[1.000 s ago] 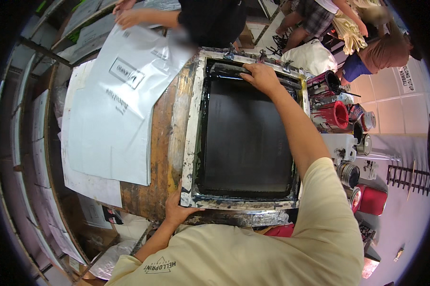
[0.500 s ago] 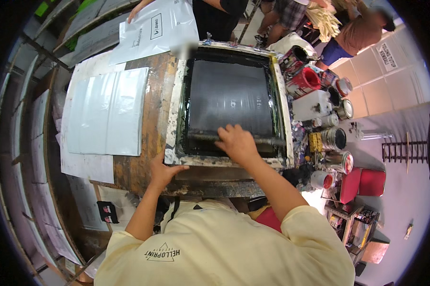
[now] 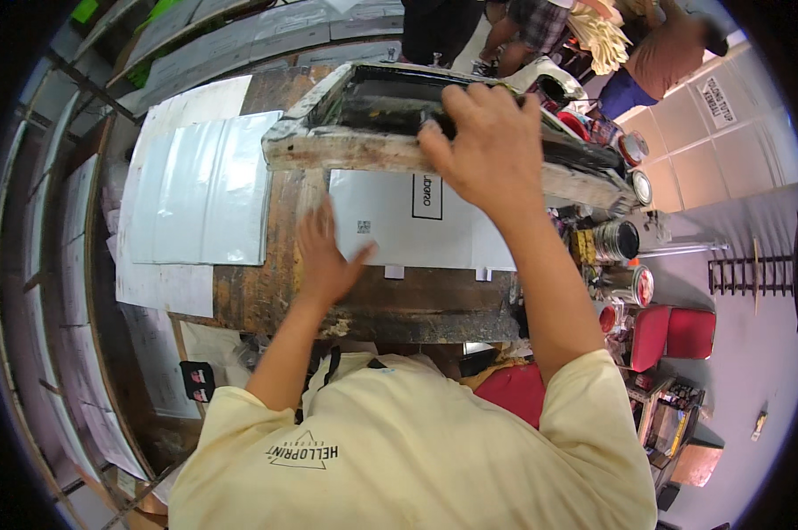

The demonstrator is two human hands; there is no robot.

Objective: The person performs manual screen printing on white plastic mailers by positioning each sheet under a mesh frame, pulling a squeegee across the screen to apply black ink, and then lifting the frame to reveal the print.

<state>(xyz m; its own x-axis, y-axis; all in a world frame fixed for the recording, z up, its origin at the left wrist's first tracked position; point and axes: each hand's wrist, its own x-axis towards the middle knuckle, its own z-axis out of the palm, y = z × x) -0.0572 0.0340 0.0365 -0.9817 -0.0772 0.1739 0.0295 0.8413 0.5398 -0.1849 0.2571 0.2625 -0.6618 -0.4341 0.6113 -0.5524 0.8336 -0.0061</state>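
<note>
A wooden-framed printing screen [image 3: 306, 152] is tilted up, its near edge raised off the table. My right hand [image 3: 492, 146] is closed at the near side of the screen, fingers curled over the squeegee, which my hand and the frame mostly hide. Below the raised frame lies a pale printed sheet [image 3: 386, 212] with a dark boxed print and a small square code. My left hand [image 3: 326, 256], slightly blurred, is open with thumb and fingers spread at the sheet's left edge; it holds nothing.
A stack of shiny pale plastic sheets [image 3: 200, 199] lies on the left of the worn wooden table [image 3: 372, 309]. Ink tins [image 3: 624, 240] crowd the right side. Shelves [image 3: 76, 247] stand at the left, a red chair [image 3: 689, 331] at the right. Other people stand beyond the table.
The screen's near edge has swung up, uncovering the printed sheet. My right hand has risen and moved away from me. My left hand has left the frame's corner. The plastic sheet held by another person has gone.
</note>
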